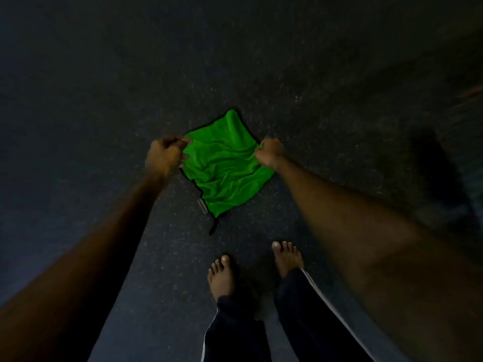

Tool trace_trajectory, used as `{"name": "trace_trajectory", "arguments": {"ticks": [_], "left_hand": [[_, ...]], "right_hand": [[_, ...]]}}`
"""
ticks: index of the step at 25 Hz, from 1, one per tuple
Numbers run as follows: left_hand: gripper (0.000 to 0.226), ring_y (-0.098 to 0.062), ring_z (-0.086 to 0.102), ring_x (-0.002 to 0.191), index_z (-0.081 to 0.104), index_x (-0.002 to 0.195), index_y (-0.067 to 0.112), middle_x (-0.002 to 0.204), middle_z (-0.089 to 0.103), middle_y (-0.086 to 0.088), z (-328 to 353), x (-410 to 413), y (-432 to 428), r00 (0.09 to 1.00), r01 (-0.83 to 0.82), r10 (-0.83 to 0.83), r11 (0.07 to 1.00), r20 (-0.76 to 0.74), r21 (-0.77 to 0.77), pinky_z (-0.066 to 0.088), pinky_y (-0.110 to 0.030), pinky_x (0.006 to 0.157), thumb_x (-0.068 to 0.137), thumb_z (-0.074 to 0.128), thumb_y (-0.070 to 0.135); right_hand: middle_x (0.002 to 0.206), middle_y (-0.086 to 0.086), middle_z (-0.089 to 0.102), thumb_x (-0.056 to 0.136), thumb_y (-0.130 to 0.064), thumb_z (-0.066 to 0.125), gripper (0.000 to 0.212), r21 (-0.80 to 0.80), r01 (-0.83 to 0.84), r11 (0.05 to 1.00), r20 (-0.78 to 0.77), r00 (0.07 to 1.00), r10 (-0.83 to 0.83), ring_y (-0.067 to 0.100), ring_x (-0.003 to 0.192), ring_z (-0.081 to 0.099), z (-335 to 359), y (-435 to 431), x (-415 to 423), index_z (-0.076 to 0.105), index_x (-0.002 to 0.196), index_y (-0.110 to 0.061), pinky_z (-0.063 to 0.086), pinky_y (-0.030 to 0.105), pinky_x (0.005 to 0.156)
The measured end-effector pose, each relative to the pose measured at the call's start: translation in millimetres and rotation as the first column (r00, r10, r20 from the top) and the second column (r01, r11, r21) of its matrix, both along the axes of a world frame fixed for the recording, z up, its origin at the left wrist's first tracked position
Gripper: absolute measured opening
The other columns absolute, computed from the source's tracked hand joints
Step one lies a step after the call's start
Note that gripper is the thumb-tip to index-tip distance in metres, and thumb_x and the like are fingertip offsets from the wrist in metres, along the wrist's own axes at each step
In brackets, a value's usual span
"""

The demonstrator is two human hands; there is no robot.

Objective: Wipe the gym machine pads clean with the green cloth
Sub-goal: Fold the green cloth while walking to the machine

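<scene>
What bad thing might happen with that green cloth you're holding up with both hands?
The left hand and right hand only pinch the green cloth by its edges, so it may slip onto the speckled floor and pick up grit. The black loop at its lowest corner dangles ahead of the bare feet and might get stepped on. The light is dim, so dirt could be missed.

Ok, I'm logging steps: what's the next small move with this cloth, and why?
Probably bring left hand and right hand together to fold the green cloth: they pinch its opposite edges, it's spread open and creased, and nothing to wipe is in view yet.
</scene>
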State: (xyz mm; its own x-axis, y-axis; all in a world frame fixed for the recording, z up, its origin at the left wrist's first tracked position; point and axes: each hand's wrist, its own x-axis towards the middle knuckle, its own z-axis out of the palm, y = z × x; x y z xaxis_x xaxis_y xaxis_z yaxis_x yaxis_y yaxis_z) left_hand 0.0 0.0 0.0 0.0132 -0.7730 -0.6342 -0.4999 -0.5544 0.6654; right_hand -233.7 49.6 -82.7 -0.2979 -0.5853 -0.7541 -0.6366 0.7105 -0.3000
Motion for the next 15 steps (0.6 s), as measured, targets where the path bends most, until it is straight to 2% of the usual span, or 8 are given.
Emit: {"name": "trace_trajectory", "arguments": {"ticks": [3, 5, 8, 11, 13, 15], "left_hand": [[0.024, -0.009, 0.058, 0.065, 0.068, 0.115, 0.009, 0.095, 0.063, -0.007, -54.6, -1.5, 4.9, 1.0, 0.013, -0.012, 1.0, -0.006, 0.018, 0.047, -0.022, 0.059, 0.102, 0.049, 0.014], [0.022, -0.009, 0.058, 0.066, 0.068, 0.111, 0.012, 0.088, 0.063, -0.003, -80.3, -1.2, 13.7, 1.0, 0.022, -0.021, 0.999, -0.017, 0.048, 0.046, -0.019, 0.054, 0.101, 0.048, 0.014], [0.021, -0.011, 0.058, 0.068, 0.067, 0.106, 0.014, 0.086, 0.063, -0.003, -93.9, 3.2, 20.5, 0.999, 0.002, 0.0, 0.998, -0.036, 0.062, 0.046, -0.021, 0.055, 0.101, 0.047, 0.013], [0.02, -0.015, 0.06, 0.074, 0.068, 0.104, 0.016, 0.097, 0.065, -0.007, -95.1, 2.5, 22.3, 0.999, 0.016, -0.013, 0.997, -0.041, 0.071, 0.047, -0.026, 0.061, 0.101, 0.048, 0.015], [0.021, -0.015, 0.06, 0.075, 0.068, 0.107, 0.015, 0.101, 0.065, -0.007, -87.2, 0.7, 21.9, 0.999, 0.027, -0.024, 0.997, -0.039, 0.072, 0.048, -0.023, 0.059, 0.102, 0.047, 0.014], [0.024, -0.011, 0.06, 0.071, 0.068, 0.113, 0.01, 0.1, 0.064, -0.007, -72.5, -0.3, 20.0, 0.999, 0.036, -0.035, 0.997, -0.024, 0.069, 0.049, -0.018, 0.052, 0.102, 0.047, 0.014]], "right_hand": [[0.155, 0.021, 0.032, 0.093, -0.027, 0.063, 0.07, 0.024, 0.049, 0.999, -0.06, 0.997, -0.047, 0.039, 0.14, 0.037, -45.4, 9.7, 7.5, 0.032, 0.151, -0.003, 0.035, 0.039, 0.112], [0.155, 0.018, 0.03, 0.093, -0.029, 0.064, 0.073, 0.014, 0.061, 0.998, -0.114, 0.992, -0.059, 0.038, 0.141, 0.035, -65.4, 19.2, 13.1, 0.027, 0.152, -0.006, 0.036, 0.042, 0.111], [0.152, 0.017, 0.032, 0.094, -0.03, 0.065, 0.067, -0.054, 0.121, 0.991, -0.151, 0.98, -0.128, 0.036, 0.139, 0.036, -83.6, 23.2, 17.4, 0.032, 0.147, -0.007, 0.038, 0.044, 0.109], [0.147, 0.015, 0.035, 0.095, -0.033, 0.062, 0.051, -0.052, 0.084, 0.995, -0.179, 0.98, -0.092, 0.035, 0.135, 0.038, -87.1, 25.2, 22.4, 0.048, 0.139, -0.01, 0.04, 0.043, 0.107], [0.143, 0.012, 0.041, 0.096, -0.032, 0.059, 0.041, -0.114, 0.048, 0.992, -0.151, 0.986, -0.065, 0.033, 0.132, 0.043, -76.4, 24.5, 27.5, 0.053, 0.132, -0.014, 0.037, 0.044, 0.107], [0.14, 0.01, 0.051, 0.097, -0.033, 0.057, 0.043, -0.137, 0.065, 0.988, -0.075, 0.994, -0.076, 0.031, 0.13, 0.048, -54.4, 21.3, 29.5, 0.051, 0.136, -0.017, 0.029, 0.042, 0.11]]}}
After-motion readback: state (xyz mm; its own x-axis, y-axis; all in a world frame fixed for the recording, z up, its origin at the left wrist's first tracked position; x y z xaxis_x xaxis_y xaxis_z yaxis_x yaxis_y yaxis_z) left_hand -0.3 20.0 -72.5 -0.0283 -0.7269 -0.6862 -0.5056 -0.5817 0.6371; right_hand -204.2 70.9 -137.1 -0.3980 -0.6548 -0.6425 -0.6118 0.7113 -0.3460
